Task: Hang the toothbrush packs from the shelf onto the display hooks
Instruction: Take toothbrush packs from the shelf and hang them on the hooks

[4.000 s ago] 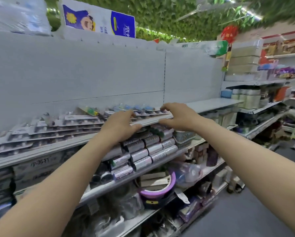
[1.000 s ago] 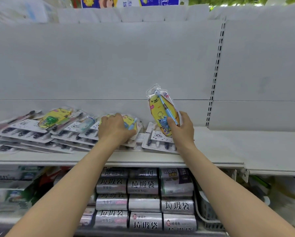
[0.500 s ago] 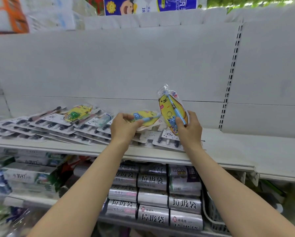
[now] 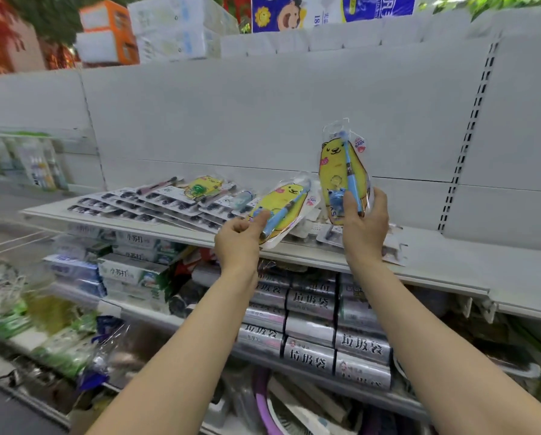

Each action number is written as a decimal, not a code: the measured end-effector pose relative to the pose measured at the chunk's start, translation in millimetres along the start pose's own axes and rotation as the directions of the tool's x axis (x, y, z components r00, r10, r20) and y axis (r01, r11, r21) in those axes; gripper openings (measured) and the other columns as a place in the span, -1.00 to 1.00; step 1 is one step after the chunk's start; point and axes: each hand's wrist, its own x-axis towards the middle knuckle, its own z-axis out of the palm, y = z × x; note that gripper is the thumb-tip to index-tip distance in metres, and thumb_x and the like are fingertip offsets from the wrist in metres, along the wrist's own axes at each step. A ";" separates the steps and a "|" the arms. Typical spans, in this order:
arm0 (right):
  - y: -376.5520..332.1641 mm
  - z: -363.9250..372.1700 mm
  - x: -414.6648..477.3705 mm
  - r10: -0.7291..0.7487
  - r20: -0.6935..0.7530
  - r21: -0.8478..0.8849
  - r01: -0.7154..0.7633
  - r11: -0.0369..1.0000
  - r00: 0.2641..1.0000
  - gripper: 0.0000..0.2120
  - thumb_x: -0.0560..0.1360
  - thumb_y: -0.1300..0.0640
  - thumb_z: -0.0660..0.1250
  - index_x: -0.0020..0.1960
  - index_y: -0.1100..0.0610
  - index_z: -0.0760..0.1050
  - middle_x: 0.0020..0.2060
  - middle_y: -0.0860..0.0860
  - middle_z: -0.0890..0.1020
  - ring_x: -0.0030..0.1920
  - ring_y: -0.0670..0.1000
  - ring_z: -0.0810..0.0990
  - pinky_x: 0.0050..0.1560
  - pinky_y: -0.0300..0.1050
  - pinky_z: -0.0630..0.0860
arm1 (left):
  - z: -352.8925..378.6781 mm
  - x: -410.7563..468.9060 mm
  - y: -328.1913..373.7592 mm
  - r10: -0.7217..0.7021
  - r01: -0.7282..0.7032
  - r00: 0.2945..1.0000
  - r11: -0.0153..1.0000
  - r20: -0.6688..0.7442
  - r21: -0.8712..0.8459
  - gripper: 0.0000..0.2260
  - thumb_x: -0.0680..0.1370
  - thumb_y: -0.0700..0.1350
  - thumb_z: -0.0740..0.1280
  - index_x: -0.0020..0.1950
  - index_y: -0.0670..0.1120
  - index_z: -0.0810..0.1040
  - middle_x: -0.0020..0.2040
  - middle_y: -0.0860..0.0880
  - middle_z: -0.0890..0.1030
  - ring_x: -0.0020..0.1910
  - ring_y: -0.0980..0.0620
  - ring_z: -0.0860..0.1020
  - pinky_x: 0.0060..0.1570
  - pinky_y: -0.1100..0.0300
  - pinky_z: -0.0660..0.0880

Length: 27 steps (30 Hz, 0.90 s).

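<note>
- The right hand (image 4: 364, 229) grips the right pack (image 4: 335, 164) by its lower end, fingers (image 4: 379, 202) curled round it. The pack stands upright before the back panel (image 4: 263, 120), above the shelf (image 4: 445, 265).
- The left hand (image 4: 236, 243) pinches the left pack (image 4: 289, 199) at its lower end. This pack leans toward 1 o'clock, low over the shelf's front edge.
- No hooks are in view, so the person will likely have to look away to find them. Carrying two packs while looking away invites a bump or a drop.
- Each pack is held only at the bottom, with its hanging end far from the hand at 12 o'clock. The glossy film looks slippery, so a pack could flop or twist and miss a hook.
- With both hands full, neither can steady the other's pack.
- The left pack is near the shelf's edge, so if it slips it probably falls past it.
- The flat packs (image 4: 156, 202) lie overlapped at the left hand's 10 o'clock. A brushing wrist could slide them off.
- Each held pack is a clear blister on a yellow bear card with one blue-handled toothbrush inside. The right one also holds a small blue figure.
- Below, at 6 o'clock, the lower shelf (image 4: 341, 384) holds rows of silver rolls (image 4: 310, 356). Toothpaste boxes (image 4: 131, 273) sit at 8 o'clock.
</note>
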 end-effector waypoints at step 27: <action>-141.8 433.4 -313.1 0.164 0.603 0.218 -0.359 0.908 0.781 -0.72 0.55 0.09 0.43 0.21 0.10 0.47 0.07 0.01 0.66 0.05 -0.04 0.66 -0.03 -0.20 0.58 | -499.5 118.6 120.7 0.017 -0.055 0.992 0.953 -0.129 -0.299 -0.81 0.53 -0.27 0.37 0.08 -0.04 0.54 0.04 -0.16 0.67 -0.01 -0.17 0.61 -0.11 0.04 0.51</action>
